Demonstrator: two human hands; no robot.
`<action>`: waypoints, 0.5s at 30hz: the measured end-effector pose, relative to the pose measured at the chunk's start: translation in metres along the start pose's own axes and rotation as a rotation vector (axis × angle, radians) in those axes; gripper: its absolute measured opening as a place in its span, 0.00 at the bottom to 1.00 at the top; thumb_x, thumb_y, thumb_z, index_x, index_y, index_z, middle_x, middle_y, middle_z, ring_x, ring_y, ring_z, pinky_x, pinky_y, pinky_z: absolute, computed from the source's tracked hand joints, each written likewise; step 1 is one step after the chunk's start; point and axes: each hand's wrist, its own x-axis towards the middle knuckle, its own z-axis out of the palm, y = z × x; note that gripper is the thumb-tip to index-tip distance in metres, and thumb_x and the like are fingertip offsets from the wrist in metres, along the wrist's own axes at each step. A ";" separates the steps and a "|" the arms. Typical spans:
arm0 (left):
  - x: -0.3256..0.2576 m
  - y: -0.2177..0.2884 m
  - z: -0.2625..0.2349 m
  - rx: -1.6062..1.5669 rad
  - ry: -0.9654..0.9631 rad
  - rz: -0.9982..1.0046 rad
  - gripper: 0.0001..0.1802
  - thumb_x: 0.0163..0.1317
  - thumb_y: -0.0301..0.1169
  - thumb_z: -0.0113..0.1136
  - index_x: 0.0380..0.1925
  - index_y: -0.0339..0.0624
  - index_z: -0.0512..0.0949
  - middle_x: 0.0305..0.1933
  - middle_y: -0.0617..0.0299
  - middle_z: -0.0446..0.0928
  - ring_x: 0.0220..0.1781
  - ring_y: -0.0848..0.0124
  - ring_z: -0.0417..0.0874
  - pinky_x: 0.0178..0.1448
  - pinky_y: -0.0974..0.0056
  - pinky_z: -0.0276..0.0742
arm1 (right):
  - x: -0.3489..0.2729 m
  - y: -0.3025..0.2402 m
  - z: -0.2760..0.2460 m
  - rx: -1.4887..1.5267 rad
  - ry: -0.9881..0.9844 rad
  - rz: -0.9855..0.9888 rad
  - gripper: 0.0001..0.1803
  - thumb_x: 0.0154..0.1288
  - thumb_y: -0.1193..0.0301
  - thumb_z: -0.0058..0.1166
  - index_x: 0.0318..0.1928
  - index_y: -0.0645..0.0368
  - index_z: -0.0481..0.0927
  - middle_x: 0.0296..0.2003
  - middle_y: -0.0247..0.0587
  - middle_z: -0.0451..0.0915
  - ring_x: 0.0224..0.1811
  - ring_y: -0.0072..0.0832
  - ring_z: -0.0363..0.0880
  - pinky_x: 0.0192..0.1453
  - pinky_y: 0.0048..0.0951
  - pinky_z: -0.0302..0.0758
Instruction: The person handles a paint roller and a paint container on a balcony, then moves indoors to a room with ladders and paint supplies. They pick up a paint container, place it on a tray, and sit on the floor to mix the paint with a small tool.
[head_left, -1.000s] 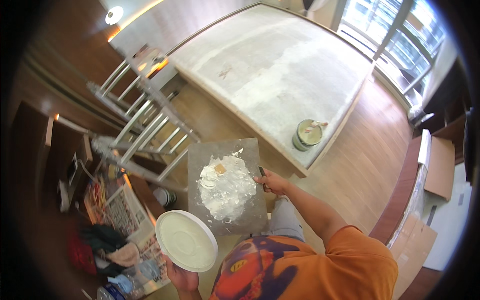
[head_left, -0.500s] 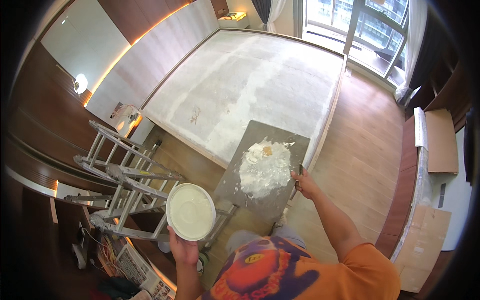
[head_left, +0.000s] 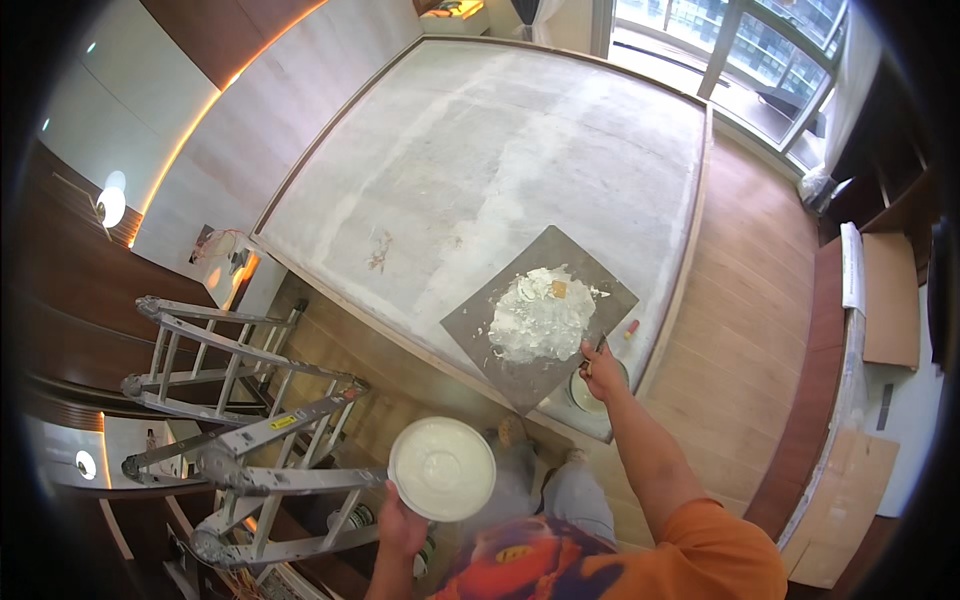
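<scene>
My left hand is closed on the rim of a round white tub with a smooth pale cream surface, at the lower middle. How deep it is cannot be told. At the right edge of a flat grey board, my right hand is closed, with a dark narrow piece at the fingers. Lumpy white plaster paste covers the board's middle, with a small tan piece on top. Partly behind my right forearm stands another round container. A small red stick-like object lies nearby.
The large grey-white platform with a raised rim fills the middle. An aluminium folding ladder stands at the left. Wooden floor runs along the right, beside cardboard against low cabinets. Windows are at the far right.
The board has turned and shifted over the platform, uncovering the round container and red object. The tub in my left hand has moved right and nearer to me. The view has shifted.
</scene>
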 end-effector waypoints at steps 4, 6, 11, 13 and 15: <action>0.007 -0.023 -0.048 -0.019 0.050 -0.048 0.35 0.82 0.51 0.40 0.79 0.42 0.56 0.81 0.53 0.62 0.81 0.54 0.63 0.83 0.45 0.57 | 0.084 0.040 0.028 -0.012 0.048 0.059 0.21 0.78 0.65 0.56 0.66 0.37 0.67 0.43 0.22 0.76 0.32 0.19 0.70 0.29 0.23 0.64; -0.007 -0.039 -0.074 0.081 0.317 -0.053 0.27 0.82 0.42 0.44 0.74 0.41 0.66 0.74 0.50 0.70 0.72 0.55 0.73 0.75 0.49 0.69 | 0.121 0.064 0.045 0.010 0.076 0.087 0.23 0.78 0.64 0.55 0.68 0.35 0.66 0.46 0.22 0.77 0.34 0.19 0.72 0.31 0.23 0.64; -0.034 -0.079 -0.116 -0.298 0.717 -0.202 0.30 0.83 0.43 0.41 0.77 0.39 0.60 0.81 0.52 0.62 0.80 0.55 0.64 0.85 0.48 0.58 | 0.196 0.101 0.063 -0.080 0.103 0.104 0.20 0.78 0.64 0.55 0.65 0.34 0.67 0.43 0.20 0.75 0.36 0.19 0.72 0.34 0.23 0.67; -0.037 -0.098 -0.117 -0.323 0.793 -0.195 0.30 0.83 0.43 0.42 0.77 0.39 0.60 0.81 0.52 0.62 0.80 0.55 0.64 0.84 0.48 0.58 | 0.223 0.119 0.076 -0.101 0.072 0.132 0.20 0.79 0.64 0.55 0.65 0.34 0.67 0.43 0.21 0.75 0.37 0.19 0.72 0.34 0.24 0.67; -0.035 -0.116 -0.113 -0.367 0.870 -0.216 0.30 0.83 0.43 0.42 0.77 0.39 0.60 0.81 0.52 0.62 0.80 0.55 0.64 0.84 0.48 0.58 | 0.246 0.133 0.078 -0.107 0.049 0.118 0.20 0.79 0.63 0.55 0.65 0.34 0.68 0.43 0.21 0.75 0.36 0.20 0.72 0.34 0.24 0.68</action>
